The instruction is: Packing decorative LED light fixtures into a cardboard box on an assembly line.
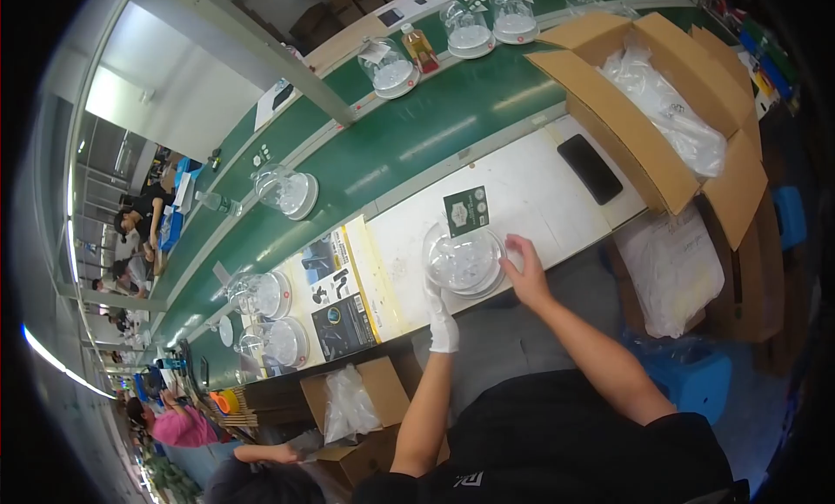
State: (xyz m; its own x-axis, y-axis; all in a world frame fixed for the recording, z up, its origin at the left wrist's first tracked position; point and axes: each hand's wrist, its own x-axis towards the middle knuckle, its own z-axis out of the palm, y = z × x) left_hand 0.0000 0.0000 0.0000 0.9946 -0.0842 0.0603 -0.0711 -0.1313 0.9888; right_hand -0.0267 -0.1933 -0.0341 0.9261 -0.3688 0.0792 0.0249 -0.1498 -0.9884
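Our left hand [441, 317], in a white glove, and our bare right hand [524, 267] each curl loosely against the sides of the clear dome [463, 260] on the white table [531, 186], beside the big cardboard box [661, 113]; a dark tag [466, 210] sticks up from it.

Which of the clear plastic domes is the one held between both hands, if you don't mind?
The clear dome on the white bench, under the dark card; the others sit untouched.

A white glove [442, 323] covers the left hand; the dome [463, 260] is clear, its card [466, 211] dark green, the conveyor belt [417, 130] green.
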